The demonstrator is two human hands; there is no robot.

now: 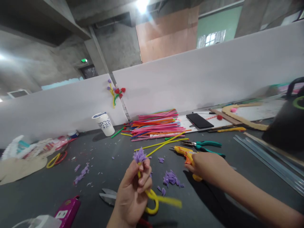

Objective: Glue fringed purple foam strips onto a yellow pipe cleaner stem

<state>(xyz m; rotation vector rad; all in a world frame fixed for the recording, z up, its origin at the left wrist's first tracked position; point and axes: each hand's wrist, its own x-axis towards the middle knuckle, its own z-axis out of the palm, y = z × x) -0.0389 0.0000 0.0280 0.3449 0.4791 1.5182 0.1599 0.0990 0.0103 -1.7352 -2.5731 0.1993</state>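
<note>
Pinched in my left hand [136,186] is a yellow pipe cleaner stem topped by a purple pipe cleaner flower [140,155]; the stem's lower end curls out below my fingers. My right hand [201,163] is wrapped round the handle of a yellow hot glue gun [181,150], its nozzle pointing left. Between the hands lies a pile of cut purple pieces [172,178]. Scissors [108,196] lie partly hidden behind my left wrist. Teal-handled pliers [201,145] rest just beyond the glue gun.
A bundle of coloured pipe cleaners [156,125] lies at the back, near a white cup [104,124] and a black phone [199,121]. Clear glue sticks [270,164] are at the right. A magenta power strip [67,212] sits front left. A white partition [190,79] stands behind.
</note>
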